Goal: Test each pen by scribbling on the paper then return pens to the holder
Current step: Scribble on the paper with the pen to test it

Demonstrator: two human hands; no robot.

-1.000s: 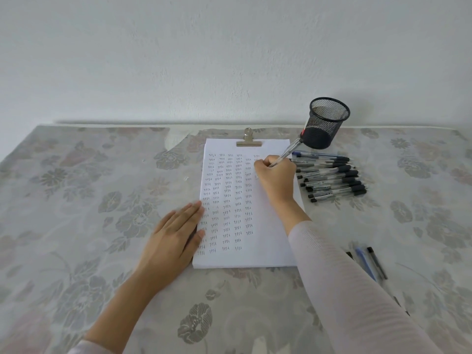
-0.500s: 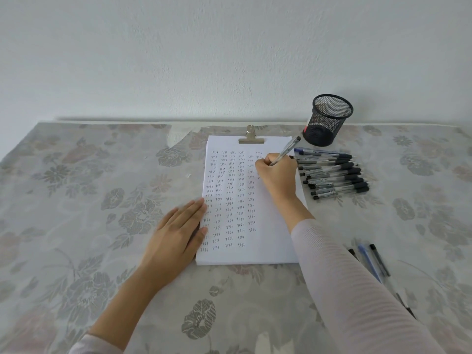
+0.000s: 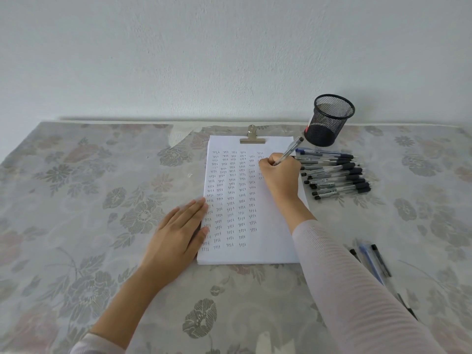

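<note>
A white paper (image 3: 270,241) clipped at its top lies mid-table, filled with columns of small written words. My right hand (image 3: 281,178) is shut on a clear pen (image 3: 290,151), its tip hidden behind my fingers at the paper's upper right. My left hand (image 3: 178,233) lies flat, fingers apart, on the paper's left edge. A black mesh holder (image 3: 328,121) stands upright past the paper's top right corner. A row of several capped pens (image 3: 334,173) lies right of my right hand.
A few more pens (image 3: 375,261) lie near my right forearm at the lower right. A metal clip (image 3: 252,139) holds the paper's top. The table carries a floral cloth (image 3: 89,200) and meets a white wall at the back.
My right hand with the pen has shifted slightly down the paper's right side. The left hand stays flat on the paper. The view has tilted a little.
</note>
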